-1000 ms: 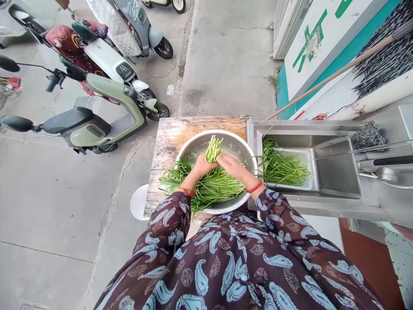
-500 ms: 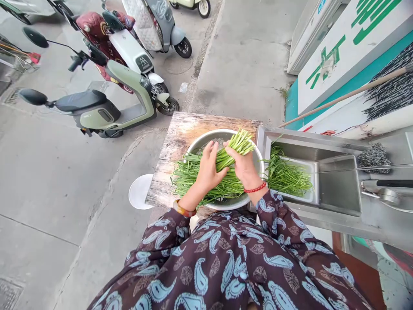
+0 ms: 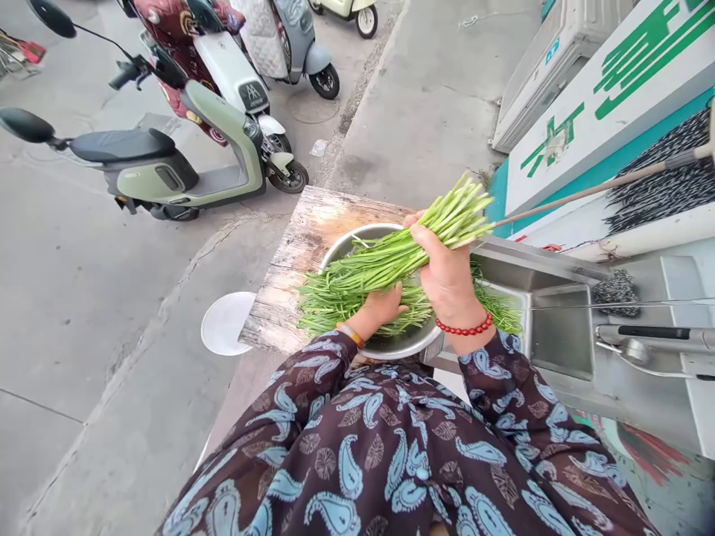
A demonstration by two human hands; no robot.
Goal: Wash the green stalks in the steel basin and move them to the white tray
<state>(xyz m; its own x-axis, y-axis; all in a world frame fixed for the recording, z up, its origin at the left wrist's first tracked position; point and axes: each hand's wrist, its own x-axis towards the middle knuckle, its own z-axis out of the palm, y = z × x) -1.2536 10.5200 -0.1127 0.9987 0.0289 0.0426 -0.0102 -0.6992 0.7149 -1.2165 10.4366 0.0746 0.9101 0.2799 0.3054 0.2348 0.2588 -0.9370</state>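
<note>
My right hand (image 3: pixel 450 279) is closed around a bunch of Chinese chives (image 3: pixel 380 262), near its pale cut ends, which point up and right. The long green leaves trail left over a round metal basin (image 3: pixel 329 257). Under the bunch, my left hand (image 3: pixel 380 309) reaches in among more chives (image 3: pixel 413 307) in the basin, its thumb apart from the fingers; the bunch partly covers those fingers. Some leaves hang past the basin's left rim.
The basin stands on a weathered wooden table (image 3: pixel 273 298). To the right, a steel sink (image 3: pixel 561 327) holds a tray of greens (image 3: pixel 503 309). A white round lid or bowl (image 3: pixel 223 324) is lower left. Parked scooters (image 3: pixel 190 179) and a long wooden pole (image 3: pixel 592 186) are farther off.
My right hand has raised the bunch up and to the right, above the basin. My left hand has moved from beside the bunch to lower down, among the chives beneath it.
</note>
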